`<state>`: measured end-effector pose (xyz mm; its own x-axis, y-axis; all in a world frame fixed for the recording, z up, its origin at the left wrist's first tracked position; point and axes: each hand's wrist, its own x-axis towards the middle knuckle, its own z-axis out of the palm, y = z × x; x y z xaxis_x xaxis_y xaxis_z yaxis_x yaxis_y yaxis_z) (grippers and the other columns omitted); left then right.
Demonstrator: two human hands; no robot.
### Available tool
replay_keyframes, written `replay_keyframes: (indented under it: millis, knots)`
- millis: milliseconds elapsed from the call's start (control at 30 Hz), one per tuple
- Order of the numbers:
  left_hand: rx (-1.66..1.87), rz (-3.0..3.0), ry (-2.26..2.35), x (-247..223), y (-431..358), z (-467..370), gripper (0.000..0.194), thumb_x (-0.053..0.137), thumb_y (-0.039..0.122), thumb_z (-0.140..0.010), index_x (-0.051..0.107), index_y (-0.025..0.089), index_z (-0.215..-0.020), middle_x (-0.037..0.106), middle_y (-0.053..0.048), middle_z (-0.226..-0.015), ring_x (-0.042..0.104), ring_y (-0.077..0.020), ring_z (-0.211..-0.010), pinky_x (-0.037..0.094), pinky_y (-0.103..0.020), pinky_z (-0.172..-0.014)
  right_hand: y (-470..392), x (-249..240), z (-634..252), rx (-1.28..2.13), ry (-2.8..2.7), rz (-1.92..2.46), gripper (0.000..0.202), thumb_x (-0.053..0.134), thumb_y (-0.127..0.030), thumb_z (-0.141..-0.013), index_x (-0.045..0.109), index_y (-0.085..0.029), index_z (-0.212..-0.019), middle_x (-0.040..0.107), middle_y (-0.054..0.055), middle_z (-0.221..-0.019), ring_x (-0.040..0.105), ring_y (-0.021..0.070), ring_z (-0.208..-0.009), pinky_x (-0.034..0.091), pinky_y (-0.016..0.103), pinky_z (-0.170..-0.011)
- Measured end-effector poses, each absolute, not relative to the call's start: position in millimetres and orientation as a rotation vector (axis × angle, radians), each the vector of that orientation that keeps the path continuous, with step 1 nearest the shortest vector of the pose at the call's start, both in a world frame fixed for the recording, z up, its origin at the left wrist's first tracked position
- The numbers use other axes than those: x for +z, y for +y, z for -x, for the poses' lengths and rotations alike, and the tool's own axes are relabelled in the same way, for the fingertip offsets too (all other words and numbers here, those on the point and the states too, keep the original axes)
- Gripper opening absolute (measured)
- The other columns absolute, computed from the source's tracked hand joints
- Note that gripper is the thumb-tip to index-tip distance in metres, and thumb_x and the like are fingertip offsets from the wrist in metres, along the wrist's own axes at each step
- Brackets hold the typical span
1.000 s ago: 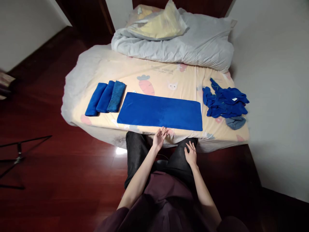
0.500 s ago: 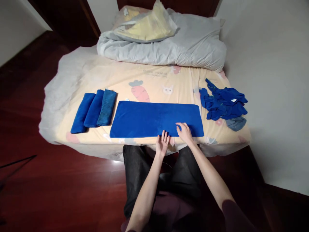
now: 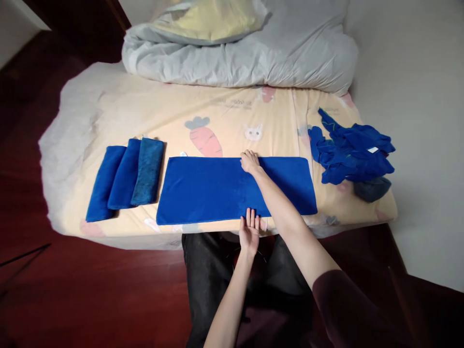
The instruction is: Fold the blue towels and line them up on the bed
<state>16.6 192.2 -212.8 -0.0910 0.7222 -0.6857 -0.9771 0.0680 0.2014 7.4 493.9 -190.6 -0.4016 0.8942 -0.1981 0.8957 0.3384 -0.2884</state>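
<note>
A blue towel [image 3: 203,191] lies flat as a wide rectangle across the bed in front of me. My left hand [image 3: 250,232] is palm up at its near edge, fingers apart and fingertips touching the edge. At the middle of the far edge is my right hand [image 3: 250,161], its fingers curled down onto the cloth; they look closed on that edge. Three folded blue towels [image 3: 148,169] overlap side by side on the left. On the right lies a crumpled heap of blue cloths [image 3: 355,152] with a white tag, a greyer cloth [image 3: 372,189] beside it.
The bed [image 3: 145,108] has a sheet printed with carrots and rabbits. A rolled grey quilt [image 3: 304,58] and a yellow pillow [image 3: 213,21] lie at its far end. A wall [image 3: 416,121] stands on the right. My legs are against the near edge.
My right hand has moved from the near part of the towel to its far edge. My left hand remains at the near edge. The view has shifted closer to the bed.
</note>
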Motion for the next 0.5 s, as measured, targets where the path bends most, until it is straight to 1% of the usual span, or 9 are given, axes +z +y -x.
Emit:
replay_keyframes:
  millis: [67,133,200,267,367,500]
  knots:
    - [1.508,0.529,0.752,-208,194,-18,0.041,0.039,0.032,-0.108,0.065,0.022,-0.138,0.049,-0.006,-0.159,0.045,-0.0185,-0.148,0.048,-0.031,-0.116,500,-193,-7,-0.534,2.550,-1.743,0.030,0.052,-0.022,-0.103,0.068,-0.013,-0.127,0.059,0.018,-0.142,0.045,0.0307,-0.138,0.032,0.054,-0.120]
    - [1.528,0.613,0.728,-203,196,-18,0.039,0.042,0.031,-0.107,0.065,0.020,-0.137,0.052,-0.008,-0.157,0.048,-0.0191,-0.146,0.050,-0.032,-0.114,507,-189,-8,-0.545,2.508,-1.756,0.024,0.059,-0.024,-0.101,0.071,-0.017,-0.120,0.062,0.016,-0.138,0.047,0.0297,-0.136,0.035,0.051,-0.118]
    - [1.537,0.663,0.711,-199,196,-19,0.038,0.044,0.030,-0.107,0.066,0.020,-0.136,0.054,-0.009,-0.155,0.051,-0.0197,-0.144,0.051,-0.032,-0.113,513,-181,-10,-0.615,2.452,-1.782,0.019,0.062,-0.027,-0.100,0.074,-0.018,-0.112,0.067,0.014,-0.130,0.054,0.0293,-0.129,0.041,0.047,-0.113]
    - [1.538,0.685,0.713,-195,194,-18,0.037,0.045,0.029,-0.106,0.067,0.019,-0.134,0.056,-0.010,-0.153,0.052,-0.0198,-0.142,0.053,-0.031,-0.111,517,-171,-13,-0.727,2.403,-1.825,0.018,0.064,-0.029,-0.099,0.075,-0.019,-0.108,0.071,0.013,-0.121,0.062,0.0288,-0.118,0.047,0.043,-0.106]
    - [1.528,0.701,0.734,-186,188,-16,0.034,0.046,0.026,-0.106,0.069,0.019,-0.129,0.058,-0.010,-0.151,0.054,-0.0194,-0.141,0.054,-0.031,-0.109,518,-152,-19,-0.885,2.424,-1.904,0.016,0.063,-0.026,-0.097,0.075,-0.021,-0.107,0.074,0.009,-0.113,0.067,0.0253,-0.107,0.051,0.038,-0.099]
    - [1.521,0.652,0.754,-166,172,-12,0.025,0.049,0.023,-0.103,0.072,0.017,-0.113,0.060,-0.010,-0.148,0.059,-0.0199,-0.136,0.055,-0.031,-0.106,511,-123,-27,-1.036,2.569,-1.930,0.020,0.064,-0.021,-0.093,0.073,-0.020,-0.111,0.074,0.005,-0.102,0.068,0.0200,-0.096,0.052,0.032,-0.094]
